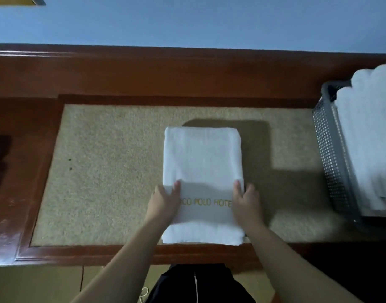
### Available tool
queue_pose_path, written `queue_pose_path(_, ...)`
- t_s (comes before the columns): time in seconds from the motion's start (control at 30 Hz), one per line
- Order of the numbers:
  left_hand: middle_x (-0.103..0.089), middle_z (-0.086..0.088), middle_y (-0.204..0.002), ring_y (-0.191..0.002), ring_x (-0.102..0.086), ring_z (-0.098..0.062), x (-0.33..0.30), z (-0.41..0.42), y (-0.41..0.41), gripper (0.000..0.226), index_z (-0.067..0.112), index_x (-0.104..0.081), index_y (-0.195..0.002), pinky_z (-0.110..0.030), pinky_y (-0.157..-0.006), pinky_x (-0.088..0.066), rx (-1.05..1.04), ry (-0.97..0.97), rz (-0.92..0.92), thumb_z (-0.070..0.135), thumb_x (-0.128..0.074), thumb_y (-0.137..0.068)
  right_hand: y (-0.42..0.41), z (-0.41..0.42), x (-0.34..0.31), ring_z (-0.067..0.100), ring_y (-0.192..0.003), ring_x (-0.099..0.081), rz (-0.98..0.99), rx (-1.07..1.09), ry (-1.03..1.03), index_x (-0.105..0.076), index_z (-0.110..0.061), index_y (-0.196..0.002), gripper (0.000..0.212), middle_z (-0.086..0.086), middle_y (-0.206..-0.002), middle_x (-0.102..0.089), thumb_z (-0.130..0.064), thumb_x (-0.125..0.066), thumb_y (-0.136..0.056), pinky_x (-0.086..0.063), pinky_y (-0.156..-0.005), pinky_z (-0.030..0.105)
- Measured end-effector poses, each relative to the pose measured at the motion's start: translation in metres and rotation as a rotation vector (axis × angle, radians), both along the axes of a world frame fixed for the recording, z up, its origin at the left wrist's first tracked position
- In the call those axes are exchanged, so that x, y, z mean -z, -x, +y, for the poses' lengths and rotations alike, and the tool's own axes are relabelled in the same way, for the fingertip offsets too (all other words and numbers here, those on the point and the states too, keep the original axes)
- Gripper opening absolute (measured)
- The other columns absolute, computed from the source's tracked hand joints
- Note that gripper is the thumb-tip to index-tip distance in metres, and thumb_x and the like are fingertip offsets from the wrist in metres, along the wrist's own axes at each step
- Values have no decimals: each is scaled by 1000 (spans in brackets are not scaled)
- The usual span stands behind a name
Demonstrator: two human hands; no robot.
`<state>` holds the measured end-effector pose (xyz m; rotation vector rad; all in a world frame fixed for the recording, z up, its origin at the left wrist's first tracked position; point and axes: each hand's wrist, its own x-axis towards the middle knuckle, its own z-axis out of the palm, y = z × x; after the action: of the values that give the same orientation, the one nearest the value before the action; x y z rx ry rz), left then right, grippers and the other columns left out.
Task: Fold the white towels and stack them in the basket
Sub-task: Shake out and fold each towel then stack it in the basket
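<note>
Hands, left (164, 199) and right (245, 199), grip the folded hotel towel (202, 158) by its side edges; lift level, keeping layers pinched, toward the basket (328, 149) right of the towel

Both bare forearms reach toward twelve o'clock, the left hand (164, 201) at nine o'clock and the right hand (245, 201) at three, thumbs extended, fingers curled outward.

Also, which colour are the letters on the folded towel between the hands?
Gold-yellow, stitched on the white towel; the head view, the only one, shows them.
</note>
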<state>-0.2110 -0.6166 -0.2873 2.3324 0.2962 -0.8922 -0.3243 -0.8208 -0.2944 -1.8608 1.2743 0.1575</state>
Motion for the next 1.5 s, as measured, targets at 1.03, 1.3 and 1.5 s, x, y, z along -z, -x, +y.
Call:
queue_pose_path(1.03, -60, -1, -101, -97, -60, -14, -331, -435, 133, 43, 21, -40, -97, -36, -87, -41, 261, 823, -551, 63, -35, -105, 142, -413, -391, 42, -103, -63, -197, 44, 764, -59, -10, -93, 42, 26, -106, -67, -44, -40, -110, -43, -79, 41)
queue_pose_path(1.3, -65, 4, -94, -84, -63, -14, -226, -435, 201, 38, 27, -41, -100, -39, -74, -52, 453, 550, -232, 62, -56, -97, 191, -429, -236, 45, -124, -53, 115, 118, 557, -19, -31, -166, 60, 23, -137, -50, -47, -34, -109, -44, -103, 52)
queue_pose_path(1.5, -61, 5, -88, -81, -62, -17, -239, -437, 207, 42, 22, -44, -97, -39, -74, -53, 416, 462, -256, 61, -60, -96, 144, -420, -276, 39, -141, -39, 38, -116, 836, -25, -27, -163, 67, 16, -158, -37, -49, -44, -103, -43, -107, 55)
